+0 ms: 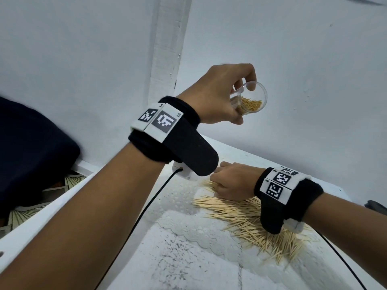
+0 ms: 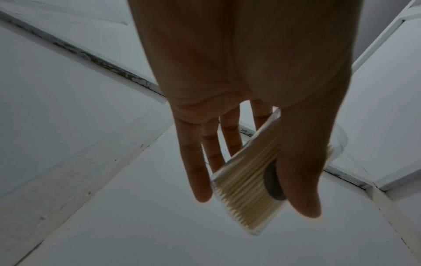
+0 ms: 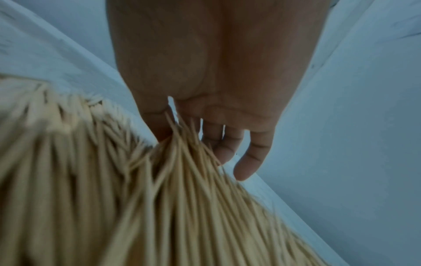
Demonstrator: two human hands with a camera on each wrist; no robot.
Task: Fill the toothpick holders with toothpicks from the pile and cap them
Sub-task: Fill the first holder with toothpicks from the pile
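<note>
The left hand (image 1: 217,95) grips a partly filled, uncapped holder (image 1: 250,99); the right hand (image 1: 230,183) pinches toothpicks (image 3: 182,144) from the pile (image 1: 261,222) on the counter (image 1: 167,248).

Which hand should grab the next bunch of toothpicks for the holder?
Right. The right hand is already down in the pile of toothpicks, fingers among them. The left hand is busy, holding the clear holder up in the air, mouth open and uncapped.

White wall (image 1: 293,59) close behind table (image 1: 188,268), toothpick pile (image 1: 251,222) covering right side, bare tabletop left.
</note>
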